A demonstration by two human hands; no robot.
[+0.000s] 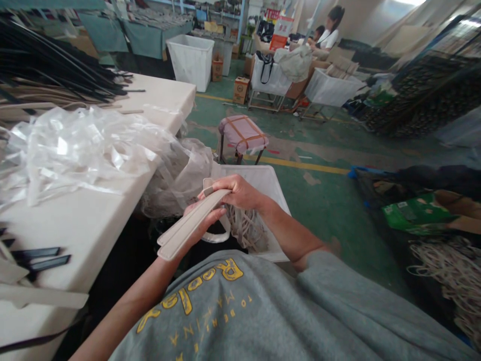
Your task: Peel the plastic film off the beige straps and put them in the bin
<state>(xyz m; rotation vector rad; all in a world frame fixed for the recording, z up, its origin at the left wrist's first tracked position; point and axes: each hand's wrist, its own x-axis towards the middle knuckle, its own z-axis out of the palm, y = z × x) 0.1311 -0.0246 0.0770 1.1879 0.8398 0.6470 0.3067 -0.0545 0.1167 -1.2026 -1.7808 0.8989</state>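
Observation:
A folded cream strap (190,225) lies across my palms in front of my chest. My left hand (205,223) is under it, fingers curled round the strap and a looped end that hangs below. My right hand (240,191) pinches the strap's far end from above. Both hands are above a white bin (272,185) that holds several more cream straps.
A white table (93,220) on my left carries crumpled clear plastic (82,150), black strips (48,70) and dark tabs near its front. A padded stool (242,134) stands beyond the bin. Other people sit far back among white carts. Bags and cord piles lie at the right.

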